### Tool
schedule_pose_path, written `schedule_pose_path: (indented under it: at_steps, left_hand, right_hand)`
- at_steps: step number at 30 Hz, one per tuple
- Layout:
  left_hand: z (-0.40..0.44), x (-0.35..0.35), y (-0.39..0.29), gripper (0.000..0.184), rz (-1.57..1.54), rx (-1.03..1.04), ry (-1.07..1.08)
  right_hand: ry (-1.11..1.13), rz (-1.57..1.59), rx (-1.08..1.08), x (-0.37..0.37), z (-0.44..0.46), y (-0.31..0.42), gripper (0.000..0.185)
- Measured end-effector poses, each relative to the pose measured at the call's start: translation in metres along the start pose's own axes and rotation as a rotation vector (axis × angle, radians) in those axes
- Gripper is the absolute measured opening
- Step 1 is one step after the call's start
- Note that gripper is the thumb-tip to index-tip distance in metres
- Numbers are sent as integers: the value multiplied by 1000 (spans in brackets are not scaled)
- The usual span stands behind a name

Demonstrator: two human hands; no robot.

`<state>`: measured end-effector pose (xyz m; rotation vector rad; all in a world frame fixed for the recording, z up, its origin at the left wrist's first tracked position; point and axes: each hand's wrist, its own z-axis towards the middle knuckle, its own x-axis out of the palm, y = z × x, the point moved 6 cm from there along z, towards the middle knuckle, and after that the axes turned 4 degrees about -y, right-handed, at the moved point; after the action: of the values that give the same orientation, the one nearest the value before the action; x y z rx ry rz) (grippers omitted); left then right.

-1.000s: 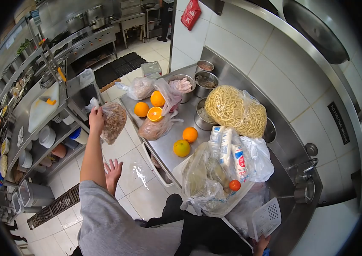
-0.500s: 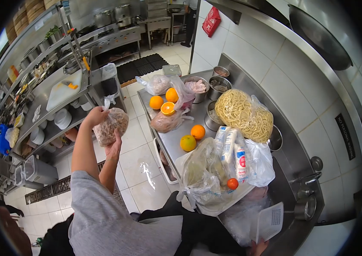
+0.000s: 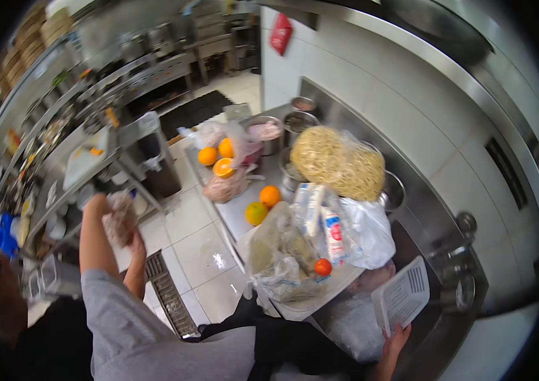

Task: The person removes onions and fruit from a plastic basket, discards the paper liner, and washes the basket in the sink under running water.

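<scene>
At the left, my left hand (image 3: 97, 202) is at the top of a clear plastic bag of pale brownish food (image 3: 119, 219), blurred by motion. A co-worker's hand (image 3: 136, 246) touches the bag's lower side. Down at the right, my right hand (image 3: 396, 341) grips the lower edge of a white perforated basket (image 3: 401, 295), tilted over the sink. Beside the basket lies clear plastic (image 3: 355, 327). On the steel counter are a large bag of noodles (image 3: 333, 162), white packages (image 3: 333, 232), a tomato (image 3: 322, 267) and a bag of greenish food (image 3: 276, 247).
Oranges (image 3: 270, 195), bagged meat (image 3: 225, 186) and metal pots (image 3: 269, 134) stand on the counter. A faucet (image 3: 460, 244) is at the right. A co-worker in black (image 3: 53, 336) is close at the left, beyond my arm. Shelving (image 3: 79, 184) and a floor drain (image 3: 171, 292) lie left.
The bag and my left hand have moved left and down, with the co-worker's hand following onto the bag. The basket has come up into fuller view in my right hand. The view has shifted.
</scene>
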<state>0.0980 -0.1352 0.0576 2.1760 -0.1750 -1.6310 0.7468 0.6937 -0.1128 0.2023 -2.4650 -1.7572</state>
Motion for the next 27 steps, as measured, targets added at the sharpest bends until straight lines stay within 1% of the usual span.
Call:
schedule_pose_path:
  at_steps: [1, 3, 4, 5, 6, 7, 8, 9, 11, 12, 13, 14, 15, 16, 17, 18, 19, 20, 21, 22, 23, 24, 25, 26, 27]
  left_hand:
    - [12, 17, 8, 77, 51, -8, 25]
    - [40, 38, 3, 73, 107, 56, 42]
    - [46, 45, 0, 72, 95, 114, 35]
    - [49, 48, 0, 70, 67, 182, 23]
    - [52, 47, -5, 68, 18, 248, -5]
    - [53, 37, -17, 67, -36, 323, -76]
    - [19, -8, -62, 67, -179, 286, -275]
    - [-45, -72, -120, 67, -324, 271, -477]
    - [-106, -136, -220, 64, -651, 729, -845]
    - [-171, -168, -275, 59, -832, 921, -802]
    - [-251, -195, -324, 54, -1013, 1100, -741]
    - [-321, -198, -365, 53, -1099, 1290, -495]
    - [-381, -189, -400, 51, -1175, 1457, -236]
    - [-429, -164, -441, 57, -1240, 1571, 185]
    - [-509, -164, -474, 68, -1297, 1532, 465]
    - [-545, -143, -505, 79, -1158, 1614, 407]
    - [-567, -114, -541, 81, -1269, 1511, 697]
    - [-587, -91, -570, 73, -1382, 1388, 935]
    - [-590, -56, -591, 74, -1421, 1043, 1245]
    - [-593, -43, -601, 70, -1481, 951, 1325]
    - [-596, -34, -608, 67, -1539, 854, 1400]
    - [-599, -28, -611, 67, -1542, 842, 1381]
    - [-602, -24, -613, 65, -1557, 838, 1348]
    - [-603, -20, -613, 64, -1575, 826, 1315]
    - [-603, -15, -611, 64, -1588, 796, 1294]
  right_hand:
    - [-22, 25, -7, -8, 0, -5, 50]
    - [-5, -81, -106, -41, 19, -33, 47]
    - [12, 20, -145, -23, -12, -7, 43]
    - [-13, -50, -178, -45, -1, -32, 42]
    - [-29, -40, -199, -41, -16, -26, 45]
    - [-41, 48, -118, -45, -20, -36, 48]
    - [-63, 77, 7, -42, -33, -29, 49]
    - [-66, 112, 131, -37, -44, -23, 51]
    - [7, 83, -23, -41, -37, -29, 53]
    - [38, 87, 0, -35, -44, -11, 54]
    - [79, 87, 22, -27, -47, 8, 54]
    - [140, 73, -60, -25, -40, 14, 54]
    - [208, 54, -148, -21, -33, 20, 54]
    - [208, 55, -145, -17, -28, 33, 54]
    - [281, 61, -183, -6, -31, 57, 53]
    - [356, 68, -222, 2, -33, 77, 53]
    - [364, 73, -220, 5, -32, 87, 53]
    - [413, -14, -245, 11, -31, 95, 51]
    - [463, -102, -272, 12, -25, 100, 50]
    - [370, -336, -462, 6, -16, 107, 46]
    - [544, -267, -354, 5, 3, 102, 41]
    - [718, -196, -240, 0, 29, 104, 37]
    - [700, -382, -626, -17, 53, 146, 29]
    - [473, -309, -438, -34, 88, 171, 32]
    - [160, -343, -555, -58, 152, 167, 34]
